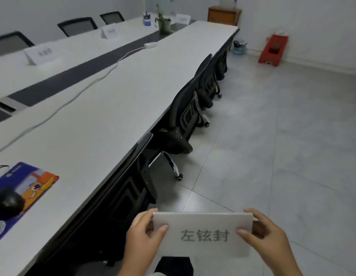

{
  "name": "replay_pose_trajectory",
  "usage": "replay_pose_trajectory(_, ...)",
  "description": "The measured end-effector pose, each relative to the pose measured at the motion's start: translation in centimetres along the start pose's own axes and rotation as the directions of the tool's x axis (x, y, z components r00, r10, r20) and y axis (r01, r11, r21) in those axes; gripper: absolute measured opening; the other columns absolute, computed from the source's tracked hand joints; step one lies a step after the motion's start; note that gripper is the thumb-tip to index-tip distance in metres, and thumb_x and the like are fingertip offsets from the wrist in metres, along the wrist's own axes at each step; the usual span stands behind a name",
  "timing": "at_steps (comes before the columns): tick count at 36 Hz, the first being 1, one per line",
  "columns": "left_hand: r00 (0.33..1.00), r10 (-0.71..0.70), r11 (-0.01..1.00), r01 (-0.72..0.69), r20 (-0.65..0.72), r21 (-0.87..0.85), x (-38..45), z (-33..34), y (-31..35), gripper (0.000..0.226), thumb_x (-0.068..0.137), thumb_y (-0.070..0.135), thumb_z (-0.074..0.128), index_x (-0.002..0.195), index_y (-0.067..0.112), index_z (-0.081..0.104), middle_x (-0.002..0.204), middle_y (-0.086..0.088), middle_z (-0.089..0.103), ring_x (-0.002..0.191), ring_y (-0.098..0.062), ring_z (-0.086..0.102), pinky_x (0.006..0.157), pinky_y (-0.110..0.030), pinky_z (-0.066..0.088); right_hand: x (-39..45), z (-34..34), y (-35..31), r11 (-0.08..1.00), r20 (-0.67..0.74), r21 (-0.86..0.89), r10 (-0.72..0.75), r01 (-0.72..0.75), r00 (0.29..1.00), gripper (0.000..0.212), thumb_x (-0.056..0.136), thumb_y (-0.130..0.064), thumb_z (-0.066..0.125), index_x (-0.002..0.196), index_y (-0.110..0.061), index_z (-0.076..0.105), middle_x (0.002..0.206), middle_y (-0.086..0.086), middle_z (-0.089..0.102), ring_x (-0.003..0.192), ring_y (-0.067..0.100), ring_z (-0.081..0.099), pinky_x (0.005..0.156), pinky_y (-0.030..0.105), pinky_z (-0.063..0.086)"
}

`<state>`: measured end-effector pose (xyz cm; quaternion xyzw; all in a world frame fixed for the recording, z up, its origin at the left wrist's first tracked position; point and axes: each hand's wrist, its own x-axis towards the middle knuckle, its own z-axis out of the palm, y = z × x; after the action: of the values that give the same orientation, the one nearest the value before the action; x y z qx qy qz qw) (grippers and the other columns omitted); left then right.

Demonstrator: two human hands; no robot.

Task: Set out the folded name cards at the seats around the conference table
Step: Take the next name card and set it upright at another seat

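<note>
I hold a white folded name card (203, 234) with grey printed characters low in the head view, over the floor beside the table. My left hand (142, 238) pinches its left edge and my right hand (266, 242) pinches its right edge. The long white conference table (117, 100) stretches away to the left. Three name cards stand on it: one at the far side left (41, 54), one further along (110, 32), and one near the far end (183, 18).
Black office chairs (185, 120) are pushed in along the table's near side, more at the far side (77, 25). A colourful mouse pad (25, 186) with a black mouse lies at left. A white cable, power strip (150, 45), plant mug and pen cup sit mid-table. A red stool (273, 49) stands by the wall.
</note>
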<state>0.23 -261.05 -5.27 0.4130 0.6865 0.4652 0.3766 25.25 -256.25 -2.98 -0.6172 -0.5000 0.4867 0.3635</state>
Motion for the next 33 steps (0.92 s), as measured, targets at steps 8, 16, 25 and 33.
replay_pose_trajectory(8,0.971,0.199,0.979,-0.202,-0.129,-0.005,14.1,-0.3,8.2,0.045,0.072,0.007,0.07,0.086,0.044,0.05,0.102,0.014,0.053,0.093,0.006,0.056,0.068,0.002,0.043,14.1,2.5,-10.0,0.965,-0.024,-0.008,-0.261,0.261,0.965,0.054,0.066,0.006,0.072,0.076,-0.047,0.066,0.068,-0.023,0.071,0.064,-0.005,0.064,0.056,0.007,0.05)
replay_pose_trajectory(16,0.901,0.24,0.971,-0.229,-0.362,0.072,23.9,-4.1,11.8,0.035,0.072,0.006,0.069,0.099,0.025,0.056,0.099,0.022,0.05,0.089,0.011,0.056,0.071,0.005,0.04,24.7,9.1,-19.0,0.909,0.127,0.084,-0.415,0.407,0.901,0.043,0.073,0.003,0.065,0.077,-0.039,0.065,0.067,-0.023,0.07,0.065,-0.005,0.063,0.054,0.007,0.049)
replay_pose_trajectory(25,0.768,0.004,0.999,0.021,-0.64,0.031,32.8,-8.1,8.6,0.04,0.077,0.002,0.064,0.115,0.009,0.054,0.101,0.006,0.048,0.092,-0.02,0.054,0.086,-0.024,0.043,36.5,23.4,-22.6,0.916,0.411,0.071,-0.388,0.395,0.825,0.03,0.084,-0.025,0.055,0.114,-0.021,0.051,0.084,-0.002,0.058,0.081,0.013,0.058,0.065,0.022,0.048)
replay_pose_trajectory(33,0.674,-0.138,0.984,0.18,-0.725,-0.02,42.4,-8.7,5.9,0.042,0.076,0.002,0.066,0.116,0.004,0.054,0.106,-0.001,0.046,0.099,-0.025,0.056,0.093,-0.03,0.044,46.8,32.8,-23.0,0.95,0.519,-0.033,-0.248,0.309,0.818,0.039,0.088,-0.027,0.05,0.125,-0.017,0.043,0.114,0.01,0.055,0.101,0.025,0.052,0.079,0.034,0.04)
